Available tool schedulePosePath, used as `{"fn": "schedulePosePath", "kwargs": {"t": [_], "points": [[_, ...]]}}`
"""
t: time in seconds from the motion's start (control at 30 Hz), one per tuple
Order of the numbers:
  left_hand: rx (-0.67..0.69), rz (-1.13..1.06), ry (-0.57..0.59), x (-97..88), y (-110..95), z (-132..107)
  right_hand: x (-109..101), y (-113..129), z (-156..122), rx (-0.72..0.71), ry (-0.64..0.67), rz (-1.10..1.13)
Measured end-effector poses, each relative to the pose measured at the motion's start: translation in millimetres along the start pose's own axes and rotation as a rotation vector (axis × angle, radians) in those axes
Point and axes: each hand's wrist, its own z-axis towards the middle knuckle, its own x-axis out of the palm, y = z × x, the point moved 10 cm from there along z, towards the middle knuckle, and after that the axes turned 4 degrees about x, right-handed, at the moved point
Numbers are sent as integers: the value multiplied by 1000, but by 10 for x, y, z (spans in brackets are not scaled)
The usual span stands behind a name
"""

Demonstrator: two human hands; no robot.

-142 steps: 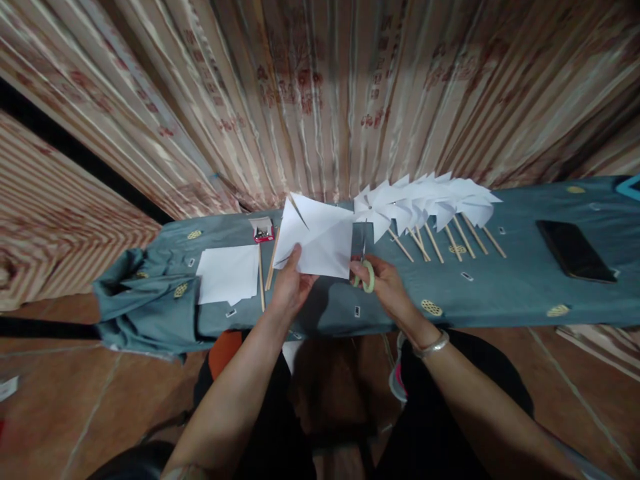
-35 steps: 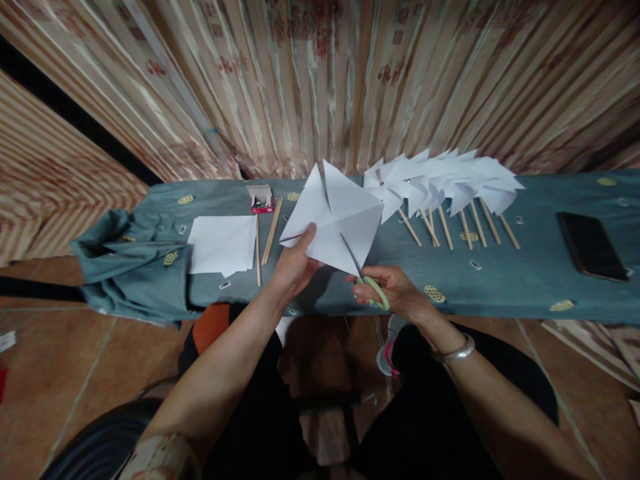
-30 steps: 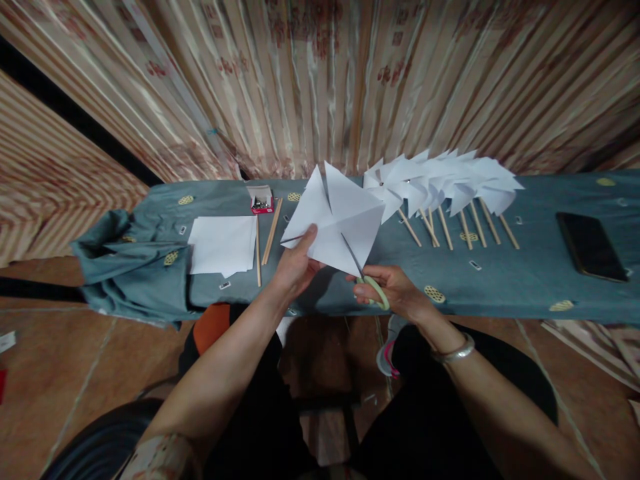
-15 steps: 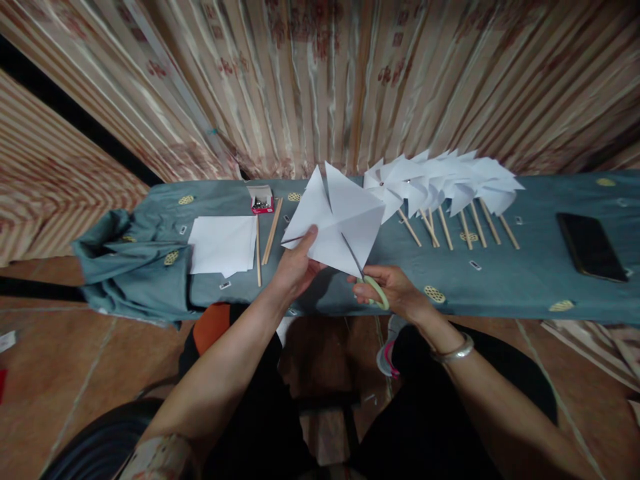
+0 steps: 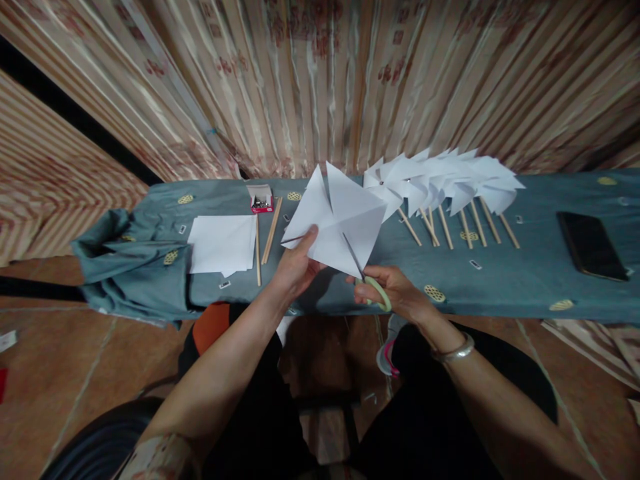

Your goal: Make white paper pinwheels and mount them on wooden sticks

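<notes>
My left hand grips a white square sheet of paper, its thumb on top near the left corner. Slits run inward from the sheet's corners, and the one at the top gapes apart. My right hand is closed around the pale green handles of a pair of scissors. Their blades lie at the sheet's lower right corner, along a line toward its middle. The lower blade is hidden by the paper. Both hands are held over the near edge of the cloth-covered bench.
Paper pinwheels on wooden sticks lie in an overlapping row at the right. A stack of white paper, loose wooden sticks and a small red box of metal pins sit at the left. A black phone rests far right on the cloth.
Almost nothing differs. The paper and the scissors have shifted very slightly to the right, and the fingers of my right hand have moved a little on the handles.
</notes>
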Motion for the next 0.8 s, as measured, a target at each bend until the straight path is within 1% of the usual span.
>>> {"fn": "schedulePosePath", "kwargs": {"t": [0.33, 0.43, 0.63, 0.8], "points": [[-17, 17, 20, 19, 9, -6, 1, -14, 2, -28, 18, -34], [-25, 33, 2, 10, 23, -18, -10, -17, 2, -18, 1, -21], [-26, 25, 16, 53, 15, -34, -20, -11, -2, 22, -39, 17], [-31, 12, -1, 31, 18, -30, -32, -13, 7, 7, -53, 19]]}}
